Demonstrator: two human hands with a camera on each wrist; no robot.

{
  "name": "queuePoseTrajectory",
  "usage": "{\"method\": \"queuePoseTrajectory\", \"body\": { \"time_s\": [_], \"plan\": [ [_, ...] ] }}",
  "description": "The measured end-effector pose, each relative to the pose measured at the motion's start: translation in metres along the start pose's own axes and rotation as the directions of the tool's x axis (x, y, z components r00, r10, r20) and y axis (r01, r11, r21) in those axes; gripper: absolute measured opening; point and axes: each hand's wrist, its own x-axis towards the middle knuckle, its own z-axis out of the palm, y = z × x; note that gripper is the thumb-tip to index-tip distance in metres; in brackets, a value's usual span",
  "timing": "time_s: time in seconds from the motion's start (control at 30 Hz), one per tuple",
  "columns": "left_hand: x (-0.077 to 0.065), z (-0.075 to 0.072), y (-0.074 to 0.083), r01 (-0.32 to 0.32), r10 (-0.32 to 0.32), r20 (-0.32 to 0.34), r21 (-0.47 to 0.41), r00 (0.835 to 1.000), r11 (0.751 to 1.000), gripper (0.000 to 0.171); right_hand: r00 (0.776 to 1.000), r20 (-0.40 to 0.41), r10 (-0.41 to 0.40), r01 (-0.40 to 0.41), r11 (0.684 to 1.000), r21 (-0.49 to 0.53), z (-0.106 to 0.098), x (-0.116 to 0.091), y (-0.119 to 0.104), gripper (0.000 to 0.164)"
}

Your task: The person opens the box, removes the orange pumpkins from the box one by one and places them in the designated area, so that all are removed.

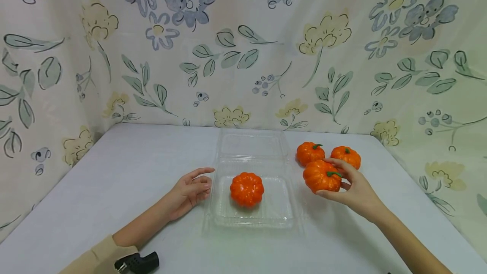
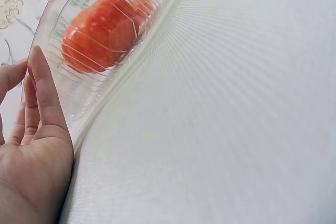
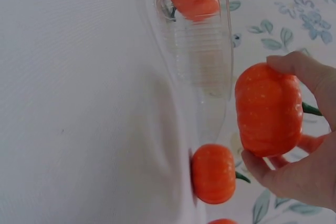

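A small orange pumpkin (image 1: pixel 321 176) with a green stem is held in my right hand (image 1: pixel 355 191), thumb on one side and fingers on the other. The right wrist view shows this pumpkin (image 3: pixel 269 109) raised off the table. Left of it lies a clear plastic clamshell box (image 1: pixel 274 219) with its lid folded back. Inside the box sits another pumpkin (image 1: pixel 247 190), its stem not visible from above. My left hand (image 1: pixel 192 191) is beside the box's left wall, fingers loosely bent and holding nothing; in the left wrist view its fingertips (image 2: pixel 38 59) are near the clear wall.
Two more pumpkins, one (image 1: pixel 307 154) and another (image 1: pixel 351 157), stand on the white table (image 1: pixel 152 160) behind the right hand. The box's open lid (image 1: pixel 253 143) reaches toward the back edge. A flower-patterned curtain (image 1: pixel 243 92) hangs behind the table.
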Motion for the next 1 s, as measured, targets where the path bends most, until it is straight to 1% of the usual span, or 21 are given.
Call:
{"method": "queuePoseTrajectory", "body": {
  "time_s": [0.13,0.3,0.47,0.77,1.0],
  "plan": [
    [0.000,0.000,0.001,0.003,-0.003,0.003,0.004,1.000,1.000,0.036,1.000,0.002,0.009,-0.009,1.000,0.000,-0.001,0.000,0.002,0.080],
    [-0.001,-0.002,0.001,0.015,-0.015,-0.013,0.010,1.000,1.000,0.036,1.000,0.003,0.030,-0.030,1.000,0.009,0.000,0.001,0.003,0.083],
    [0.000,-0.001,0.000,0.016,-0.016,-0.013,0.002,1.000,1.000,0.037,0.999,0.002,0.040,-0.040,0.999,-0.019,-0.002,0.002,0.006,0.081],
    [0.000,0.000,0.001,0.017,-0.017,-0.009,0.009,1.000,1.000,0.037,0.999,0.011,0.037,-0.036,0.999,-0.034,-0.003,0.004,0.014,0.079],
    [0.000,-0.001,0.000,0.012,-0.012,-0.003,0.005,1.000,1.000,0.037,0.999,0.012,0.039,-0.038,0.998,-0.041,-0.002,0.007,0.018,0.080]
  ]
}}
